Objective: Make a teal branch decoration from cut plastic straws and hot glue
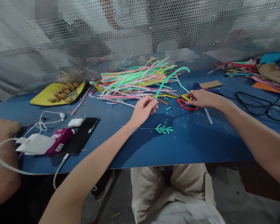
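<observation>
My left hand (144, 110) is closed in a pinch on the lower end of a teal pipe cleaner (164, 81), which curves up and to the right. My right hand (199, 98) has its fingers closed at the handles of a pair of scissors (188, 107), red with some yellow by the fingertips. The scissors lie low on the table, blades to the left. In front of my left hand, a small leafy sprig of teal pipe cleaner (163, 129) with a thin wire stem rests on the blue table (140, 149).
A pile of coloured pipe cleaners (135, 79) lies at the back against a perforated metal screen (130, 40). To the left are a yellow tray (42, 95) with brown pieces, a phone (82, 135), a charger (38, 143) and another person's arm (4, 161). A black cable (254, 105) coils at right.
</observation>
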Motion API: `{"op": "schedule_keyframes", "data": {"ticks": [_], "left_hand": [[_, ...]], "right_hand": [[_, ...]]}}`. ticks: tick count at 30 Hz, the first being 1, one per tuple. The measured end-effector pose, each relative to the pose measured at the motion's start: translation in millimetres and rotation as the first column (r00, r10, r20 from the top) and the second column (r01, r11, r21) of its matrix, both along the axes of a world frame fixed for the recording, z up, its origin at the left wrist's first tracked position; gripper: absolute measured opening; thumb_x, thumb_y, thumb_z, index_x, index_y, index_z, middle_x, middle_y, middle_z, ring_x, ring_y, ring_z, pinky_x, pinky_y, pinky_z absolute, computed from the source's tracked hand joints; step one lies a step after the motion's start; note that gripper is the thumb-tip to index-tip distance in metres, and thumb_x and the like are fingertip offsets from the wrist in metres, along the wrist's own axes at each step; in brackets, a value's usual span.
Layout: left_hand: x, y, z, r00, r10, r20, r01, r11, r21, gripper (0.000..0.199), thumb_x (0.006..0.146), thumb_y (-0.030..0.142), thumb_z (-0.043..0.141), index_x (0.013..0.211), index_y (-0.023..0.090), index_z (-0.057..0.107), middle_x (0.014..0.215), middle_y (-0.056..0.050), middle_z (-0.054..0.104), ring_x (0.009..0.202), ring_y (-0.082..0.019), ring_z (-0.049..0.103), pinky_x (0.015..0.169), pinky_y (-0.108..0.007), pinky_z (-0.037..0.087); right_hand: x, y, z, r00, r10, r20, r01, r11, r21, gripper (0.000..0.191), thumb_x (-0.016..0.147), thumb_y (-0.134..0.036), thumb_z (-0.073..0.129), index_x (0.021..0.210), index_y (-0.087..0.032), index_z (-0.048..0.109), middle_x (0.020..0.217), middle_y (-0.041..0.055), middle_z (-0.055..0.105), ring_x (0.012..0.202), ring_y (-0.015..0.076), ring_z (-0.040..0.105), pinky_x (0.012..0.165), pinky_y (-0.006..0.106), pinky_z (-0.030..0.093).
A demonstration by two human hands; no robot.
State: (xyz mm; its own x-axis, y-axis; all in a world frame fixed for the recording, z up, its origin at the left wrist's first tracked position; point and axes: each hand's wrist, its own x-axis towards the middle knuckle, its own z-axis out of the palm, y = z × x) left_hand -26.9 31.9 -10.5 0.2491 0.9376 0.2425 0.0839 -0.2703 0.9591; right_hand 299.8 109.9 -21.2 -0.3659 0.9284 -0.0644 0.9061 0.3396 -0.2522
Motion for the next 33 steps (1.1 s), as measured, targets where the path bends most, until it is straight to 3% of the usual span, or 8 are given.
{"op": "schedule_keyframes", "data": {"ticks": [7,12,14,17,21,26,30,33], "left_hand": [[-3,2,1.9,0.996,0.085,0.027,-0.088,0.990,0.108,0.019,0.093,0.031,0.063,0.079,0.019,0.062,0.067,0.002,0.060,0.058,-0.008,0.056,0.058,-0.022,0.044],[-6,2,5.5,0.992,0.110,0.065,-0.119,0.978,0.169,0.019,0.091,0.028,0.062,0.075,0.019,0.060,0.065,0.003,0.058,0.057,-0.007,0.054,0.058,-0.022,0.042],[-7,2,7.4,0.986,0.141,0.090,-0.155,0.971,0.183,0.019,0.091,0.027,0.062,0.073,0.019,0.059,0.065,0.003,0.057,0.057,-0.007,0.053,0.058,-0.022,0.042],[-9,2,9.9,0.973,0.203,0.114,-0.222,0.956,0.194,0.022,0.090,0.026,0.062,0.070,0.020,0.055,0.063,0.003,0.056,0.057,-0.008,0.051,0.059,-0.022,0.044],[-10,0,12.4,0.969,0.228,0.096,-0.244,0.946,0.213,0.021,0.091,0.033,0.064,0.075,0.020,0.060,0.065,0.002,0.057,0.059,-0.009,0.051,0.061,-0.024,0.046],[-13,1,13.0,0.964,0.244,0.102,-0.262,0.931,0.252,0.024,0.094,0.041,0.064,0.080,0.021,0.061,0.070,0.002,0.058,0.061,-0.010,0.053,0.063,-0.025,0.046],[-15,3,13.2,0.939,0.314,0.142,-0.344,0.888,0.305,0.025,0.095,0.040,0.063,0.079,0.022,0.057,0.084,-0.001,0.061,0.072,-0.012,0.057,0.069,-0.027,0.049],[-14,1,15.7,0.929,0.347,0.129,-0.369,0.841,0.395,0.024,0.095,0.036,0.062,0.077,0.022,0.057,0.108,-0.005,0.062,0.103,-0.019,0.060,0.077,-0.030,0.051]], "right_hand": [[-7,-6,10.1,0.992,-0.126,0.015,0.127,0.992,-0.004,0.025,0.073,-0.043,0.077,0.081,-0.020,0.077,0.067,0.0072,0.073,0.062,0.0235,0.067,0.057,0.034,0.046],[-12,-14,12.3,0.923,-0.302,-0.237,0.271,0.950,-0.155,0.047,0.067,-0.065,0.081,0.065,-0.019,0.071,0.050,0.0053,0.063,0.047,0.0206,0.061,0.050,0.035,0.048],[-16,-19,11.2,0.837,-0.317,-0.445,0.247,0.946,-0.209,0.050,0.064,-0.066,0.084,0.066,-0.020,0.067,0.055,0.0059,0.065,0.047,0.0192,0.060,0.048,0.035,0.049],[-23,-26,11.7,0.634,-0.250,-0.732,0.162,0.968,-0.191,0.051,0.065,-0.064,0.086,0.070,-0.021,0.058,0.061,0.0043,0.065,0.046,0.0155,0.057,0.043,0.031,0.046],[-32,-38,17.1,0.518,-0.135,-0.844,0.102,0.990,-0.096,0.055,0.082,-0.074,0.066,0.072,-0.023,0.050,0.057,-0.0011,0.054,0.041,0.0110,0.046,0.039,0.029,0.035],[-46,-57,22.1,0.654,0.207,-0.727,-0.262,0.964,0.038,0.056,0.088,-0.080,0.052,0.087,-0.023,0.053,0.084,0.0037,0.062,0.063,0.0151,0.051,0.059,0.033,0.047],[-60,-72,27.1,0.809,0.268,-0.523,-0.271,0.960,0.072,0.043,0.092,-0.066,0.055,0.093,-0.023,0.051,0.080,0.0023,0.059,0.062,0.0167,0.048,0.058,0.034,0.041],[-66,-80,30.5,0.845,0.276,-0.458,-0.276,0.959,0.069,0.039,0.092,-0.061,0.057,0.085,-0.024,0.046,0.073,-0.0005,0.052,0.061,0.0161,0.043,0.058,0.033,0.038]]}}
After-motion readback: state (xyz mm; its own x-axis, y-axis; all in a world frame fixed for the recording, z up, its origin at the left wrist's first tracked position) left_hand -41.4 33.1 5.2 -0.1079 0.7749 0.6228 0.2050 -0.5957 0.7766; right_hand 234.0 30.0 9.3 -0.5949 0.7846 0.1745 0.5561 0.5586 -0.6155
